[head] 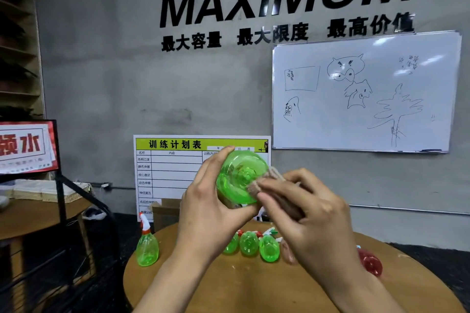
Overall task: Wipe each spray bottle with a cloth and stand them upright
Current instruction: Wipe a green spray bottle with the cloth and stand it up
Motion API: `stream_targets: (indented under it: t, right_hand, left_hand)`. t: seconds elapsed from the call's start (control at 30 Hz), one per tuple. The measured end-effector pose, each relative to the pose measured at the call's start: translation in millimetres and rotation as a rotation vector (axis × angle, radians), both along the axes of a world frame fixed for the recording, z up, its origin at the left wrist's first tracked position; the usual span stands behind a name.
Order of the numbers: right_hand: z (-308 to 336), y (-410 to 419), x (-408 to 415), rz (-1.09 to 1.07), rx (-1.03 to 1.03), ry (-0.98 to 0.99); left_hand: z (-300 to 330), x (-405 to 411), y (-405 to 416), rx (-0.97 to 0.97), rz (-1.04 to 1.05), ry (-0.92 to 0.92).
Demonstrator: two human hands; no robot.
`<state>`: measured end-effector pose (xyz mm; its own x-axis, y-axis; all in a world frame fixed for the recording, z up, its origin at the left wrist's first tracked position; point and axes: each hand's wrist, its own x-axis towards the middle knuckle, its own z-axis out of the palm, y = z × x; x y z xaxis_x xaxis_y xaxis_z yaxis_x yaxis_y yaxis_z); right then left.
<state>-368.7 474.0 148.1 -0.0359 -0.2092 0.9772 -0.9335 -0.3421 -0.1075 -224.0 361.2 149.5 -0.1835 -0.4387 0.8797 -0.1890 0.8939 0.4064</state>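
Above table [229, 287]: left hand [211, 206] grips green bottle [240, 176]; right hand [305, 213] presses cloth [277, 185] against it.

Five translucent green plastic spray bottles show in all: one held up at centre [241, 176], one standing upright at the table's 9 o'clock edge [147, 249], and three lying in a row toward 12 o'clock [250, 242]. One translucent red plastic bottle [370, 263] lies at 3 o'clock. A pale pinkish bottle-like shape beside the row is too blurred to count. One beige knitted cloth [277, 180]. One round wooden table [229, 287]. Two bare hands, left [211, 201] and right [310, 216].
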Motion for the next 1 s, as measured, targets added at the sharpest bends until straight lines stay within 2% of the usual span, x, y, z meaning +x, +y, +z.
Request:
stream_targets:
  t: [0.13, 0.4, 0.5, 0.63, 0.87, 1.0]
  right_hand:
    - [19.7, -5.7, 0.9, -0.009, -0.074, -0.117]
    - [-7.8, -7.5, 16.5, 0.055, 0.075, 0.058]
    - [-5.8, -7.9, 5.1, -0.019, 0.022, 0.0]
    - [6.1, -22.9, 12.8, -0.004, -0.032, -0.072]
    - [-34.4, -39.7, 30.8, 0.106, 0.158, 0.138]
    - [-54.0, -54.3, 17.2, 0.057, 0.175, 0.086]
  left_hand:
    - [-5.6, 1.1, 2.3, -0.025, 0.023, -0.049]
    - [-9.2, 11.2, -0.1, 0.02, -0.02, 0.016]
    - [-13.4, 18.2, -6.4, -0.031, 0.043, -0.056]
    - [-22.7, 16.4, -10.8, 0.012, 0.025, -0.052]
    - [-47.9, 27.8, -27.1, 0.102, -0.009, 0.012]
    - [-68.5, 39.6, -48.3, 0.125, 0.02, -0.022]
